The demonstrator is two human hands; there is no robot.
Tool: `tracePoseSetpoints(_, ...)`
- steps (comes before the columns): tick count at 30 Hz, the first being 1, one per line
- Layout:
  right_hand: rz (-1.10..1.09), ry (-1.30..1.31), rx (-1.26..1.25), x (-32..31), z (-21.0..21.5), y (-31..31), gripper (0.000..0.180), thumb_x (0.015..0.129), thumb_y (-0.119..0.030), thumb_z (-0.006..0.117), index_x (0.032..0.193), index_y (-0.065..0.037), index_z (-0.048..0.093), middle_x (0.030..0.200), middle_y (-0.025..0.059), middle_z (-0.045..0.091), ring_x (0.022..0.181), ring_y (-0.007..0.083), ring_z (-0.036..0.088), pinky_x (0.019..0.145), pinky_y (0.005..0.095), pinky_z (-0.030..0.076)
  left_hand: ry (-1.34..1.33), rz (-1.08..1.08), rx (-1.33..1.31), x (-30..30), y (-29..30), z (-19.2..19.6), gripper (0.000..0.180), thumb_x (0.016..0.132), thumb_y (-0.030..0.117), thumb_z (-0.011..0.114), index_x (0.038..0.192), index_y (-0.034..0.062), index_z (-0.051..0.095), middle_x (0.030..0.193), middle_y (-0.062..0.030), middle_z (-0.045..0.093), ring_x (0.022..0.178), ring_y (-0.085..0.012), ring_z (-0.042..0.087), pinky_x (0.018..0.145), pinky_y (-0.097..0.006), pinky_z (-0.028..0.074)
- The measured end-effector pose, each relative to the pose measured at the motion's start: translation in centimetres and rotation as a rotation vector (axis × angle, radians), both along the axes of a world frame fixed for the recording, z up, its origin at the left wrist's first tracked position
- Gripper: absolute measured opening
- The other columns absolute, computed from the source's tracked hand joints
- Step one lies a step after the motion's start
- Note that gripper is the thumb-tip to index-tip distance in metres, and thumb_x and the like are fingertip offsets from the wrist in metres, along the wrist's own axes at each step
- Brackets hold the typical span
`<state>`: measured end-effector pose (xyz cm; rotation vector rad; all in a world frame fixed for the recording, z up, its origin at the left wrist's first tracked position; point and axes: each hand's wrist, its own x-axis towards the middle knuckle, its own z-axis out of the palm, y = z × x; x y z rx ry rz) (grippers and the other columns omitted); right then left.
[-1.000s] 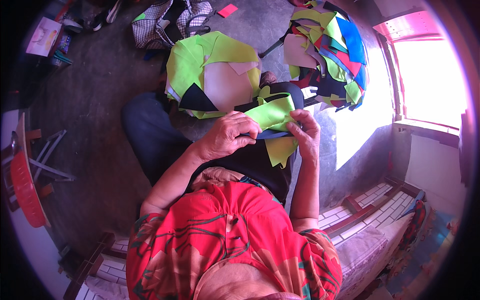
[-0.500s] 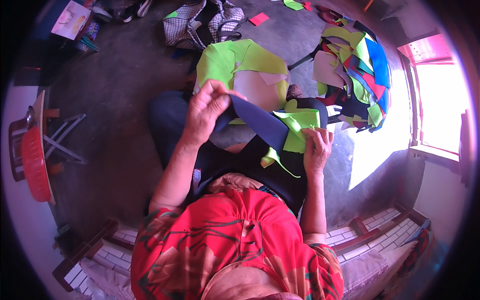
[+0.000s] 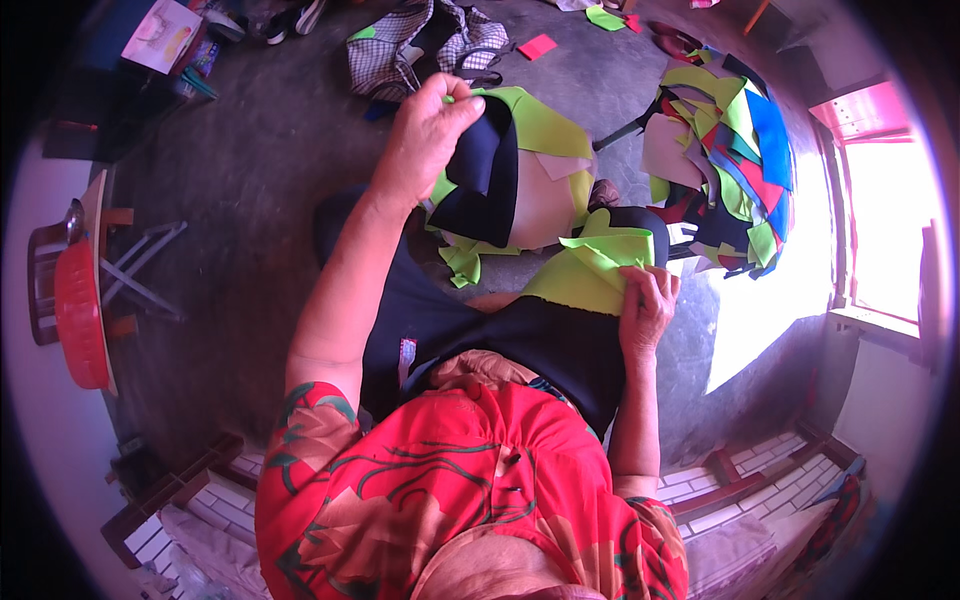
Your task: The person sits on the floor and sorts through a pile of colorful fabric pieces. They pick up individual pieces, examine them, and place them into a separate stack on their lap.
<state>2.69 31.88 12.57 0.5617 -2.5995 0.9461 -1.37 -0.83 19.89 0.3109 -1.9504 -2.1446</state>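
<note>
My left hand [image 3: 425,135] is raised over a stack of cut fabric, its fingers pinched at the top of a dark navy fabric piece [image 3: 478,155] that hangs over the stack. A bit of lime green shows at those fingertips. Beneath it, the stack has a grey-beige fabric piece [image 3: 545,205] and lime-green edges. At my right thigh, my right hand [image 3: 648,305] is closed on the edge of a folded lime-green fabric piece [image 3: 585,275] lying across my lap. Its fingertips are partly hidden.
A large heap of colourful fabric scraps [image 3: 715,160] stands to the right, beside a sunlit window [image 3: 885,230]. Ahead lies a checked bag [image 3: 385,55], near a red scrap [image 3: 537,46]. A red basin [image 3: 80,315] and a folding stand [image 3: 145,270] are at the left.
My left hand has moved forward, carrying the navy piece from my lap to the stack. My right hand stays by the lime-green fabric, which now lies flatter. The view has shifted slightly.
</note>
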Motion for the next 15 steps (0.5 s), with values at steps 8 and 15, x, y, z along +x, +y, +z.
tracePoseSetpoints(8,0.0,0.012,-0.008,-0.1,0.0,-0.1,0.014,0.077,0.004,0.059,0.085,-0.007,0.065,0.082,0.0085,0.058,0.082,0.0255,0.052,0.076,0.0342,0.042,0.232,0.092,0.231,-1.3,-1.3,5.3,0.008,0.085,0.01,0.063,0.09,0.0068,0.059,0.082,0.0043,0.055,0.076,-0.0032,0.049,0.069,-0.017,0.041)
tracePoseSetpoints(15,-0.007,-0.001,-0.001,-0.1,-0.1,0.1,0.014,0.077,0.003,0.059,0.085,-0.006,0.065,0.082,0.0089,0.058,0.082,0.0257,0.052,0.076,0.0341,0.042,0.183,0.176,-0.055,-2.1,-3.4,1.9,0.01,0.084,0.012,0.064,0.087,0.0042,0.058,0.076,0.0056,0.051,0.07,-0.0021,0.042,0.061,-0.019,0.034)
